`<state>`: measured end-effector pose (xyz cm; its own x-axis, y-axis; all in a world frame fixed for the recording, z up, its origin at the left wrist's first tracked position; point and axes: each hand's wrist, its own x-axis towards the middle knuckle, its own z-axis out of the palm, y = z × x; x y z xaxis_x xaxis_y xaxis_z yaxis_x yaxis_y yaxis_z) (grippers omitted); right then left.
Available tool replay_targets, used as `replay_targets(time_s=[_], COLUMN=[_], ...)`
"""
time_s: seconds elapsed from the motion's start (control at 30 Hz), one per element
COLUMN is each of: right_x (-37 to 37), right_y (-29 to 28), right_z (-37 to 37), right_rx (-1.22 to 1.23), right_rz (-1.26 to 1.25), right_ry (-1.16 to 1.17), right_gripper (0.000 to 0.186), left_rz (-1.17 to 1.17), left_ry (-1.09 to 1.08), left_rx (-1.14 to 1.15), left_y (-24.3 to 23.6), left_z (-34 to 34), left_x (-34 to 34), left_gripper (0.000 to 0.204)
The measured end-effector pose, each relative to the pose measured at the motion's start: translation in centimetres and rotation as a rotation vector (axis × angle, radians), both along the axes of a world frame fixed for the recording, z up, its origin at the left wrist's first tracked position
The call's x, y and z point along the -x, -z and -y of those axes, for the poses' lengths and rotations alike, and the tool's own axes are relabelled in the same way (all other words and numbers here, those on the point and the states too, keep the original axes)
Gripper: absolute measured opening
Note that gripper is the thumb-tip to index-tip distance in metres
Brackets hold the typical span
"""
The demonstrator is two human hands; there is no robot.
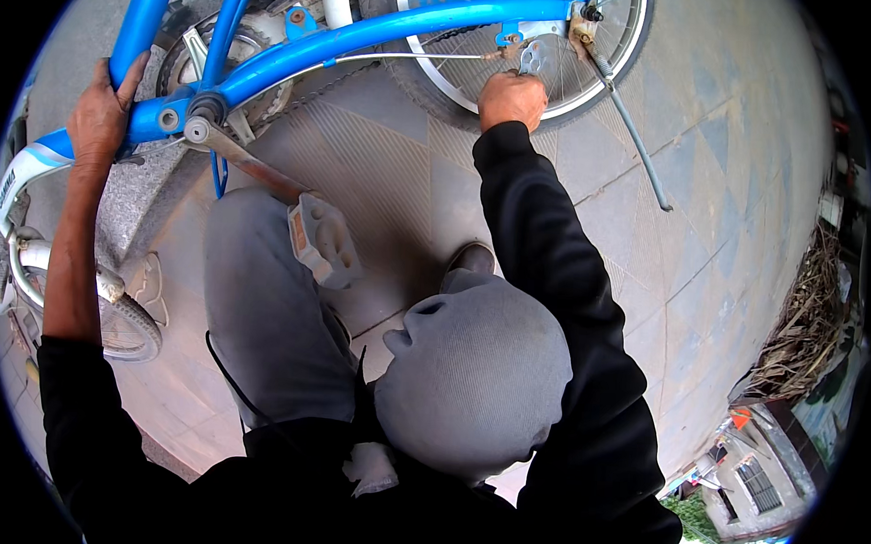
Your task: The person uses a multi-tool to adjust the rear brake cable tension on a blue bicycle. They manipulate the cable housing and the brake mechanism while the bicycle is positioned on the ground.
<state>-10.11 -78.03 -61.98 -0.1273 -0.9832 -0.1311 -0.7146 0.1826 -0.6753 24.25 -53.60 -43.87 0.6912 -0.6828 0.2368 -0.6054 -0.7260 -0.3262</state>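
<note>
Blue bicycle frame (367, 35) spans the upper part of the view over grey paving (725, 234). Left hand (100, 116) wrapped closed around the frame tube near the crank (252, 165). Right hand (512, 99) fisted on a small metal wrench (532, 57) at the rear wheel (557, 75) axle, beside the kickstand (637, 135). Grey pedal (323, 239) hangs above the person's knee.

The right hand (512, 99) hides its fingers and most of the wrench (531, 58); the rear wheel (519, 78) is cut off at the far edge.
</note>
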Motion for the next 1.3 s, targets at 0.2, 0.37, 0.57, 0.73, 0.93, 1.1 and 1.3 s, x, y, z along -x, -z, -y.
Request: replay_targets(time_s=[0.2,0.37,0.57,0.73,0.93,1.1,1.3], right_x=[-0.2,-0.8,0.4,0.0,0.7,8.0,13.2], right_y=[0.7,-0.2,2.9,0.4,-3.2,-7.4,-5.0], right_z=[0.3,-0.1,0.5,1.5,-2.3,-3.7,-3.7], right_rx=[0.005,-0.024,-0.048,-0.586,-0.480,-0.509,-0.650], right_rz=[-0.022,0.074,0.423,0.934,0.697,0.522,0.603], right_ry=[0.007,0.003,-0.069,0.088,-0.041,-0.317,-0.467], right_gripper=[0.025,0.029,0.037,0.018,0.021,0.044,0.036], left_rz=[-0.025,-0.002,-0.012,0.005,-0.004,-0.017,0.026], left_ry=[0.016,-0.012,0.049,0.043,0.056,0.051,-0.007], left_rx=[-0.012,-0.013,0.045,0.004,0.044,0.018,-0.013], left_y=[-0.6,-0.8,-0.3,-0.3,-1.0,-0.8,0.1], left_z=[0.5,0.5,0.3,-0.4,0.8,0.7,-0.1], left_x=[0.7,0.8,0.4,0.0,1.0,0.9,-1.0], left_gripper=[0.069,0.066,0.068,0.068,0.068,0.071,0.077])
